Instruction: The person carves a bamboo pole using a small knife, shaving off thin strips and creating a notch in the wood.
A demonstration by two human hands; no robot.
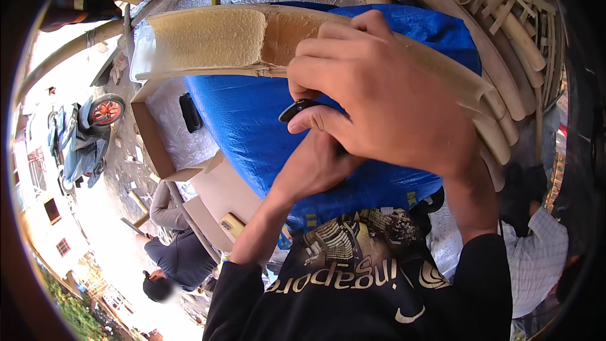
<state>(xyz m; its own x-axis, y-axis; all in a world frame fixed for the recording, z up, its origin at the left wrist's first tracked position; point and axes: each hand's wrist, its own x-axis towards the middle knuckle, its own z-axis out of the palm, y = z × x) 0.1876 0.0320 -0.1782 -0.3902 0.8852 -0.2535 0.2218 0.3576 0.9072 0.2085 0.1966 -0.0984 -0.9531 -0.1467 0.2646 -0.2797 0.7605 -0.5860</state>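
Note:
A split length of bamboo (211, 41) lies across a blue tarp (233, 126), its pale, rough hollow side facing up. Over its middle, my right hand (379, 91) is closed, fingers curled and thumb pressed on a small black tool (298, 110) with a rounded, pale-rimmed end. The rest of that tool is hidden in the hand, so its kind is unclear. Tucked beneath my right hand is my left hand (320, 161), close to my body over the tarp. Its fingers are hidden, and I cannot see what they hold.
Bamboo poles (435, 6) and thin strips (505, 0) are heaped at the far right. To the left stand an open cardboard box (150, 132) and a phone (232, 225) on cardboard. One person (183, 259) is at lower left, another (536, 259) at lower right. A motorcycle (85, 132) is parked beyond.

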